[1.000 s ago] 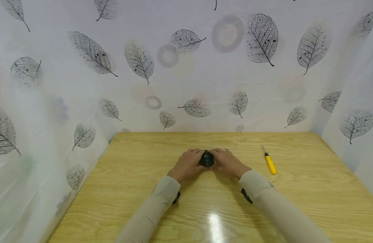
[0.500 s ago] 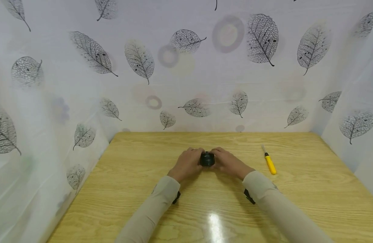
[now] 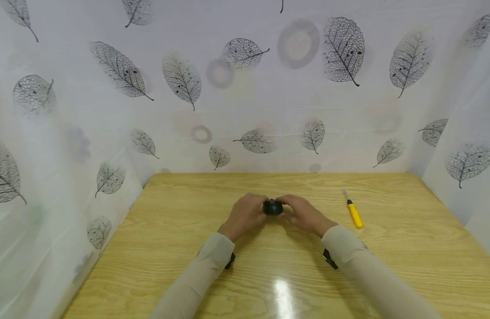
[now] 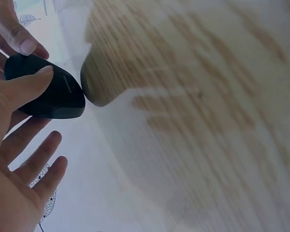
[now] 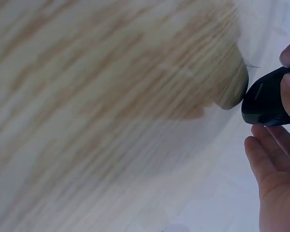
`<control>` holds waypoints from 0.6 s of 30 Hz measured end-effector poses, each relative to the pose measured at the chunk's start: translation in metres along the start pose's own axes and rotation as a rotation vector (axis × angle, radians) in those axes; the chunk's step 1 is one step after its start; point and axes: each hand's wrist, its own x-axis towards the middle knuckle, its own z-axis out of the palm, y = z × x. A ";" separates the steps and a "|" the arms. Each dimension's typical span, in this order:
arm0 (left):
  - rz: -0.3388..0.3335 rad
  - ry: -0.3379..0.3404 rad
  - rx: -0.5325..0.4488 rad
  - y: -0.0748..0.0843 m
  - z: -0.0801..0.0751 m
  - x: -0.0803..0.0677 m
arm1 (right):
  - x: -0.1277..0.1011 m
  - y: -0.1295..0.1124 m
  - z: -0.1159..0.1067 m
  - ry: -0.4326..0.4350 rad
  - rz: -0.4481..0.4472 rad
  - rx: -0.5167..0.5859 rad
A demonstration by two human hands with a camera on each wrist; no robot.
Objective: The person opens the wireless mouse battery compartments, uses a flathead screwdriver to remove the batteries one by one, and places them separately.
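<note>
A black computer mouse (image 3: pixel 273 207) is held between my two hands at the far middle of the table. My left hand (image 3: pixel 246 215) pinches its left side, the thumb lying over the top in the left wrist view, where the other fingers spread out below. On the opposite side my right hand (image 3: pixel 305 215) grips the mouse with thumb and forefinger, its remaining fingers extended underneath. The rounded end of the mouse (image 4: pixel 63 96) is close over the glossy tabletop, which mirrors it. Its underside is hidden.
A screwdriver (image 3: pixel 354 215) with a yellow handle lies on the wood-grain table (image 3: pixel 181 266) to the right of my right hand. A white curtain (image 3: pixel 261 106) printed with leaves stands along the back and both sides of the table.
The mouse has tipped, so its top shows shorter in the head view and its logo is lost from sight. My right hand has shifted slightly to the right; my left has barely moved.
</note>
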 end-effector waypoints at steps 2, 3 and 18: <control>0.008 0.032 -0.020 0.000 0.000 -0.001 | 0.000 0.000 0.000 0.025 -0.013 0.003; 0.010 0.043 -0.027 0.000 -0.001 -0.001 | 0.000 0.000 0.000 0.036 -0.017 0.001; 0.016 0.092 -0.058 -0.002 -0.001 -0.001 | 0.002 -0.001 0.001 0.148 -0.097 -0.028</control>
